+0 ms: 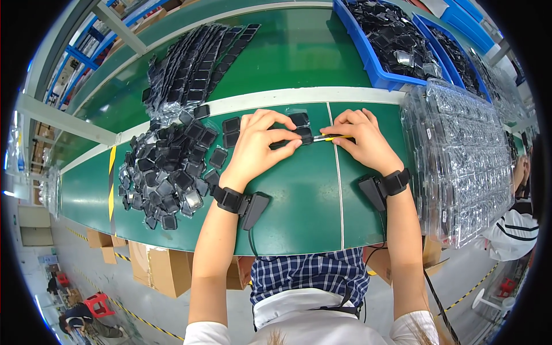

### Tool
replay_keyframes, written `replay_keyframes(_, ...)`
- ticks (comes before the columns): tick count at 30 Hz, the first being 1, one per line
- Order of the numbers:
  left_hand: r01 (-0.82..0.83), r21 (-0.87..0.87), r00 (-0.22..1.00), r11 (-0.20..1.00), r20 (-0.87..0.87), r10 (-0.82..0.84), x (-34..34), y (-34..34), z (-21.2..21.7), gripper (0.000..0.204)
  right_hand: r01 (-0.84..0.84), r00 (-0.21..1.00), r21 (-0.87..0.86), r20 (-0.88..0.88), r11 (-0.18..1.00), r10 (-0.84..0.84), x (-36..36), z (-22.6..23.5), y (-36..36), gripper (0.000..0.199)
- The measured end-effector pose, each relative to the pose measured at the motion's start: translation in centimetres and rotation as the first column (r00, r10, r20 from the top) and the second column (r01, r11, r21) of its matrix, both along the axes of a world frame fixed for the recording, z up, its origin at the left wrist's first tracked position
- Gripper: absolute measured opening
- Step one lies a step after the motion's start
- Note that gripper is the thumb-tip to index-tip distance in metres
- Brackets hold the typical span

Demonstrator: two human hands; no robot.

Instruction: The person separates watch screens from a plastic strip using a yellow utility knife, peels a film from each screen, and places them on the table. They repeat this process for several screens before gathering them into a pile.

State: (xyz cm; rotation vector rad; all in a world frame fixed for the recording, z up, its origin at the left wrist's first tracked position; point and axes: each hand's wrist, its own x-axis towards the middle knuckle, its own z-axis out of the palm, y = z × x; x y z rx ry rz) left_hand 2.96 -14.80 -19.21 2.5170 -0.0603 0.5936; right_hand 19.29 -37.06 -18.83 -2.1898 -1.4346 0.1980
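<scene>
Counted: one green table (293, 213). On it, at far right, two blue bins (374, 73) full of dark pieces. Just nearer, one stack of clear plastic trays (460, 167). To the left, one fan of black strips (198, 60), overlapping too much to count, and one heap of black pieces (167, 167), likewise uncountable. Near the middle, two hands: left hand (261, 138) and right hand (366, 138). Between them, one slim yellow tool (330, 137) and two clearly visible black squares (299, 119).

Tool's long axis roughly crosswise, silver tip pointing left; squares lined up away from the body. In the left, thumb and forefinger pinching the near square's left edge, with both squares just right of those fingertips. In the right, thumb and fingers pinching the tool, tip protruding leftward to the squares; contact too small to tell.
</scene>
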Motion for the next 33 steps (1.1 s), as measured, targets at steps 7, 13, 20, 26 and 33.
replay_keyframes(7, -0.076, -0.052, 0.997, 0.996, -0.023, 0.075, 1.0, 0.4, -1.1, 0.012, -0.014, 1.000, -0.009, -0.007, 1.000, 0.014, -0.2, -0.1, 0.2, 0.029)
replay_keyframes(13, -0.115, -0.118, 0.988, 0.986, -0.113, 0.102, 1.2, 0.6, -1.3, 0.015, -0.008, 0.998, -0.002, -0.059, 1.000, 0.008, -0.1, 0.0, 0.3, 0.028)
replay_keyframes(20, -0.120, -0.083, 0.990, 0.989, -0.082, 0.113, 1.6, 0.6, -1.3, 0.015, 0.005, 1.000, 0.002, 0.007, 1.000, -0.005, -0.5, -0.9, 0.9, 0.025)
replay_keyframes(26, -0.103, -0.107, 0.989, 0.989, -0.119, 0.090, 1.5, 0.6, -0.6, 0.015, -0.022, 1.000, 0.043, 0.000, 0.999, 0.022, -0.3, -1.1, 1.0, 0.024)
replay_keyframes(33, -0.074, -0.131, 0.997, 0.989, -0.037, 0.070, 0.6, 1.8, -1.4, 0.012, -0.002, 0.996, -0.014, -0.089, 1.000, 0.001, 1.6, 0.3, -0.9, 0.025)
